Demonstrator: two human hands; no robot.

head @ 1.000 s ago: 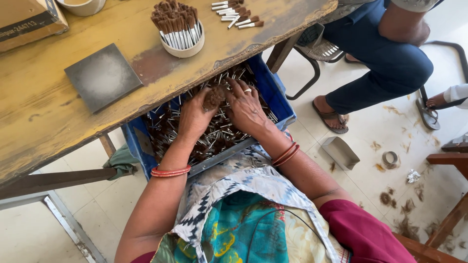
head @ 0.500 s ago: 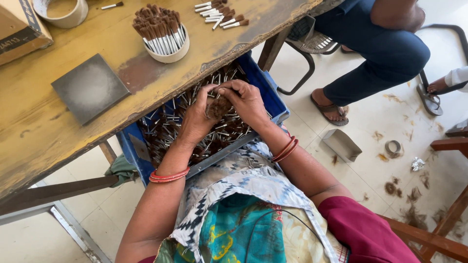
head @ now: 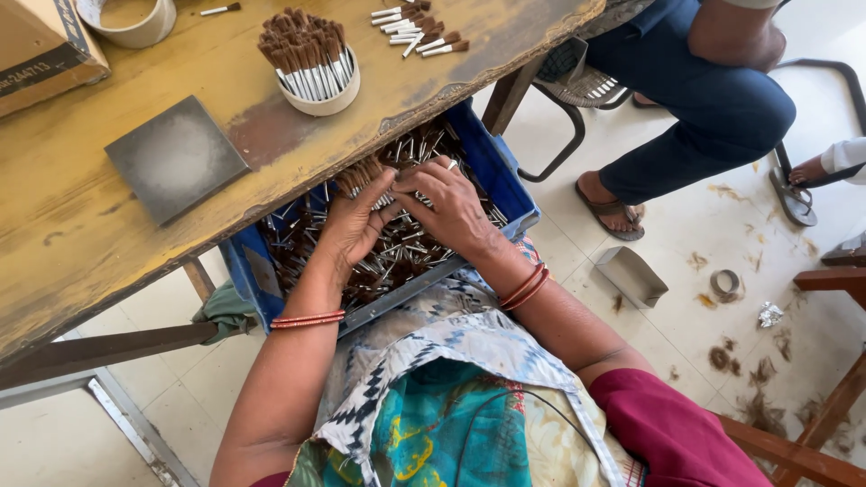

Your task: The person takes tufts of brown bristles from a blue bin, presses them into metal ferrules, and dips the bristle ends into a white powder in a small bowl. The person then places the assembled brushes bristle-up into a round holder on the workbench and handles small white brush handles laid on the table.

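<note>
A blue plastic crate (head: 505, 185) rests on my lap under the table edge, full of small brushes with brown bristles and metal ferrules. My left hand (head: 352, 225) and my right hand (head: 451, 207) meet over the crate and together hold a bunch of brushes (head: 365, 176), bristles pointing up toward the table edge. Both wrists carry red bangles. On the wooden table (head: 81, 252) above stands a white cup of upright brushes (head: 311, 63).
A dark square tile (head: 176, 158), a tape roll (head: 126, 18), a cardboard box (head: 41, 50) and loose brushes (head: 415, 27) lie on the table. Another person's leg in blue trousers (head: 713, 99) is at the right. A small cardboard piece (head: 631, 275) and bristle scraps litter the floor.
My hands have drawn together and lifted a bunch of brushes out of the crate toward the table edge. The view has shifted slightly.
</note>
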